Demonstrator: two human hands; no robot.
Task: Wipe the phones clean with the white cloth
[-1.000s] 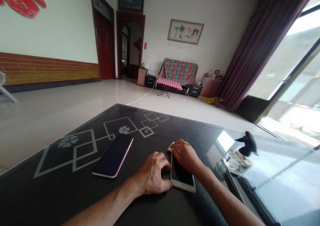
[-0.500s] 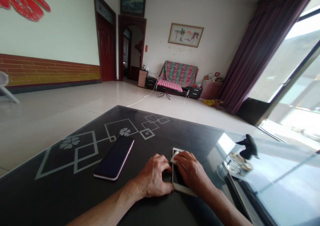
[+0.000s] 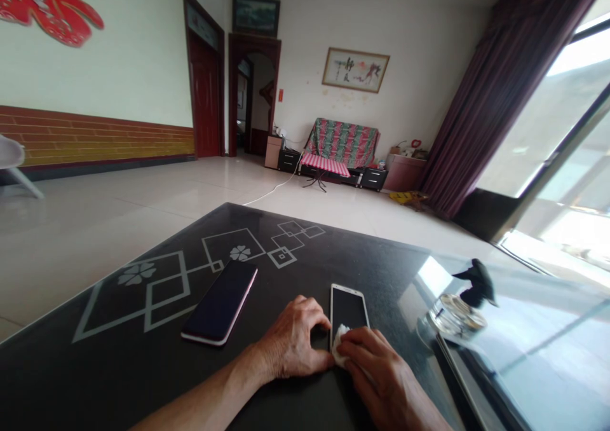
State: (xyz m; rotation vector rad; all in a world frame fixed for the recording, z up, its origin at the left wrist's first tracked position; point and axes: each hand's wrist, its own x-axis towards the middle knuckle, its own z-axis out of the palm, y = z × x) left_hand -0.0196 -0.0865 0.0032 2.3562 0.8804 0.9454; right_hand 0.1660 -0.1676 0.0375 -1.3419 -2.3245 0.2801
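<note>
A white smartphone (image 3: 349, 304) lies face up on the dark tabletop, its lower part hidden under my right hand (image 3: 381, 367). Between the closed fingers of that hand is a crumpled white tissue (image 3: 341, 342), pressed on the lower left of the screen. My left hand (image 3: 299, 339) is curled at the phone's left edge, with the thumb and fingertips against it, holding it in place. Further left, a larger dark-screened smartphone (image 3: 220, 304) with a pinkish edge lies face up, apart from both hands.
At the right stands a clear spray bottle (image 3: 460, 313) with a black trigger head (image 3: 479, 283). A flat dark device with a pale edge (image 3: 469, 380) lies in front of it. The glossy black table (image 3: 381, 246) has grey square and flower patterns. Beyond is a tiled floor (image 3: 143, 192).
My right hand has slid the tissue down the phone's screen toward me, uncovering the upper part. My left hand stays at the phone's edge. The view has shifted slightly.
</note>
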